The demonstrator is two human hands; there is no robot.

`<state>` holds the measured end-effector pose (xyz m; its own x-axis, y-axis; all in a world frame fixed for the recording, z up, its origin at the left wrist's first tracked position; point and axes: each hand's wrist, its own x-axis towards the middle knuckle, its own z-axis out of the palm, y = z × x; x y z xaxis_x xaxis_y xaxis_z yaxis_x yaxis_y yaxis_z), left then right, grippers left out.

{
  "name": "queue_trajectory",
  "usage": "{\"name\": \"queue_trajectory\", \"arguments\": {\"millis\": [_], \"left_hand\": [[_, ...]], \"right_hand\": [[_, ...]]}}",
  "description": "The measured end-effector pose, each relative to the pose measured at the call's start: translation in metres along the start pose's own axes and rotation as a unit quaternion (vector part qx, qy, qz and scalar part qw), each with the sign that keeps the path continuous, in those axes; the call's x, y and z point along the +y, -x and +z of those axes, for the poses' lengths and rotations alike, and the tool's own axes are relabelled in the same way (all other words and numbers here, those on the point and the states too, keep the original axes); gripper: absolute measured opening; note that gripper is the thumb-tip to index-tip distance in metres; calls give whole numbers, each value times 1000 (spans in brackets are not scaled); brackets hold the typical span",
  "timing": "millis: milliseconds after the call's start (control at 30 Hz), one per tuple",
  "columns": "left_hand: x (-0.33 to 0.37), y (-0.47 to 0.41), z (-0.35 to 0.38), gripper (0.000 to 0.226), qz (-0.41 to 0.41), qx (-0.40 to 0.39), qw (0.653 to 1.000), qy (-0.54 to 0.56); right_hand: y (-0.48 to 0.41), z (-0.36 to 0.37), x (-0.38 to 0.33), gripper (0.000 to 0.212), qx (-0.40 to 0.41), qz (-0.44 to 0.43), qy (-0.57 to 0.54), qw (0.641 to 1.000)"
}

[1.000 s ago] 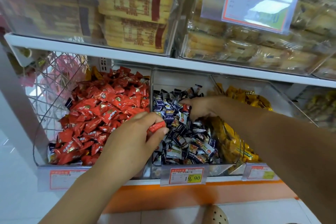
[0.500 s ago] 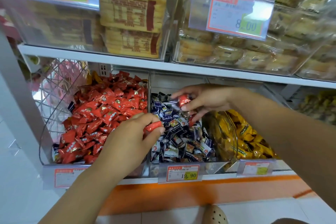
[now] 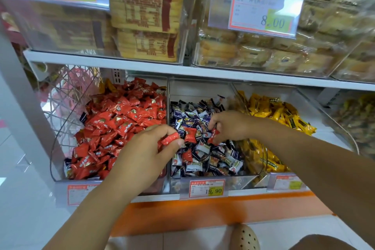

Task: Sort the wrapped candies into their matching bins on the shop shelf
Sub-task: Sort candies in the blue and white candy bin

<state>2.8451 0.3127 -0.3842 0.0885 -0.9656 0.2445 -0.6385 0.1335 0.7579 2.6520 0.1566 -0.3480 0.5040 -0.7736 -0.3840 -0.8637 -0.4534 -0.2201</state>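
Head view: the left grip (image 3: 142, 154) pinches a red wrapped candy (image 3: 169, 138) above the clear plastic middle bin (image 3: 203, 89)'s left edge. Among its blue-and-white wrapped candies (image 3: 203, 154), the right grip (image 3: 231, 125) pinches a second red wrapped candy (image 3: 213, 135).

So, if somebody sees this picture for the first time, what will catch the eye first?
Most likely the heap of red candies filling the left bin, bright beside the dark blue and white candies in the middle bin. Next, the two hands close together there: the left hand pinches a red candy, and the right hand pinches a second red candy.
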Motion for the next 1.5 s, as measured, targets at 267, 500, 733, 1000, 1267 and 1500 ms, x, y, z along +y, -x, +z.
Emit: {"name": "queue_trajectory", "arguments": {"millis": [267, 500, 733, 1000, 1267, 1500], "left_hand": [[7, 0, -10, 15, 3, 41, 999, -5], [9, 6, -19, 15, -21, 32, 999, 17], [6, 10, -28, 6, -32, 61, 998, -10], [-32, 10, -51, 12, -47, 201, 974, -97], [-66, 18, -53, 29, -59, 188, 962, -187], [-66, 37, -52, 61, -33, 126, 982, -134]], "right_hand": [[15, 15, -34, 34, 109, -118, -81, 984], [20, 37, -37, 26, 186, -105, -133, 968], [28, 55, -48, 33, 47, -71, -66, 994], [35, 44, -52, 8, 100, -91, -103, 986], [23, 48, -127, 23, 268, -237, -150, 922], [2, 74, -125, 54, 293, -269, -20, 917]]}}
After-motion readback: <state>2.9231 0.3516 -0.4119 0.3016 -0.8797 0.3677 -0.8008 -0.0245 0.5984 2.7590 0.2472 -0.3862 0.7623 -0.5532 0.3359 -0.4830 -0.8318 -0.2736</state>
